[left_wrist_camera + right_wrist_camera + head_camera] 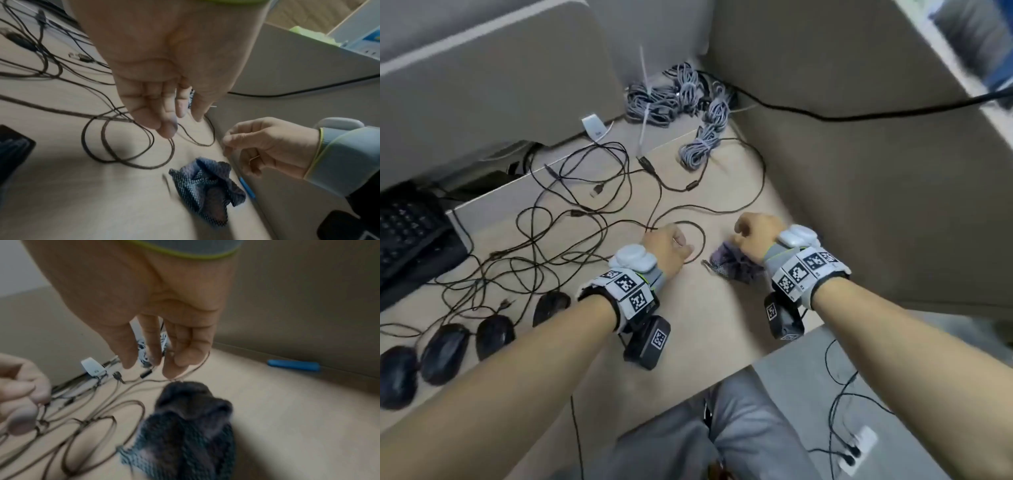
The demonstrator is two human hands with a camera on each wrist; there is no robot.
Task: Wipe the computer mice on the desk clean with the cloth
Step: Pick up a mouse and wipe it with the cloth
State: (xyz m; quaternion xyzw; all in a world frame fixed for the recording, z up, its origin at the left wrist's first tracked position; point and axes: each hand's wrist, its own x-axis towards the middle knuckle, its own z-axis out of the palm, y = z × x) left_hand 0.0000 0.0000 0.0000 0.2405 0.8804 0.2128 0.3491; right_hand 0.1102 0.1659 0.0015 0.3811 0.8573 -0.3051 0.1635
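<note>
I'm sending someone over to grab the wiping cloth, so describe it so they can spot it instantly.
Look at the light wooden desk, on its right side near the beige partition. The cloth lies crumpled there below the right hand. It is the only fabric: blue-grey, woven, beside thin black cables.

Head view looks steeply down from above the crumpled blue-grey mesh cloth point(732, 265), taking in both forearms. Left wrist view sits close, left of the cloth point(207, 188), facing right. Right wrist view hangs just above it point(185, 431), facing left. All three share it.
</note>
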